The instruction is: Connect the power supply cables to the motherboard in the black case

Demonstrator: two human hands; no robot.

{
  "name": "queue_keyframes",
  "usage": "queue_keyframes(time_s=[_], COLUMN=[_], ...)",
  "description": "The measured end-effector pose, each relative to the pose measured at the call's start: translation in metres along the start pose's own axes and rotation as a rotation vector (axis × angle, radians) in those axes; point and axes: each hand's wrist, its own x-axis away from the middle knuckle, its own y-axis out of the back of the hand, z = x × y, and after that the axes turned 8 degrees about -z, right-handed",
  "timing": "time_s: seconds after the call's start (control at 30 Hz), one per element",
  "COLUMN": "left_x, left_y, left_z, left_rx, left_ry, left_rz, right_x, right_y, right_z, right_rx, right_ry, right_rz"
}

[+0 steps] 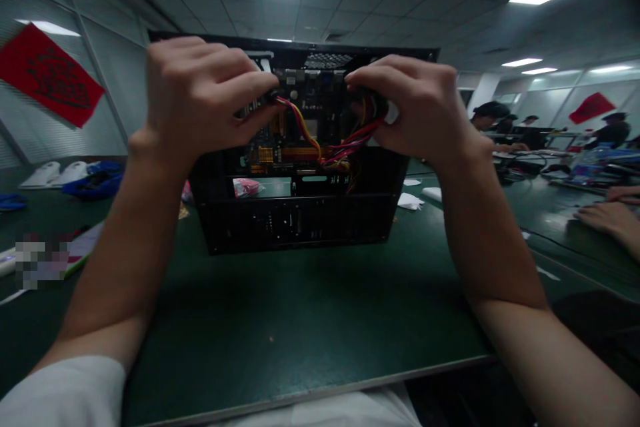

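Observation:
A black computer case (300, 220) stands upright on the green table, its open side toward me, with a motherboard (300, 90) inside. My left hand (200, 97) pinches a dark plug at the end of a thin red, yellow and black power cable (304, 127), at the upper left of the case. At the upper right, my right hand (420, 103) is closed around a bundle of coloured power cables (355, 140). The bundle and the thin cable meet in front of the board's lower part. The fingertips of my right hand are partly hidden by the cables.
The green table (310, 320) reaches to its front edge near me. Blue and white items (95, 180) lie at the left, white paper pieces (411, 201) behind the case. At the right, another person's hands (610, 217) rest on a table, and several people sit farther back.

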Motion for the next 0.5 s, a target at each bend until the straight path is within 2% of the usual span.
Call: queue_keyframes(time_s=[0.07,0.17,0.3,0.33,0.4,0.47,0.5], left_x=[-0.004,-0.014,-0.028,-0.03,-0.034,-0.035,-0.035], left_y=[0.014,0.027,0.034,0.036,0.039,0.045,0.048], left_z=[0.0,-0.011,-0.037,-0.042,-0.052,-0.057,-0.059], left_rx=[0.006,0.015,0.089,0.135,0.283,0.475,0.571], left_ry=[-0.014,-0.091,-0.194,-0.183,-0.15,-0.058,-0.006], left_rz=[-0.037,-0.073,-0.24,-0.264,-0.224,-0.068,0.028], right_x=[0.001,0.001,-0.002,-0.002,0.002,0.011,0.018], right_y=[0.009,0.018,0.014,0.011,0.006,0.001,0.0], right_z=[0.0,0.006,0.012,0.011,0.006,-0.005,-0.012], right_rx=[0.063,0.118,0.113,0.119,0.118,0.071,0.021], right_ry=[0.022,0.078,0.296,0.347,0.384,0.311,0.225], right_rz=[-0.045,-0.11,-0.315,-0.382,-0.477,-0.512,-0.504])
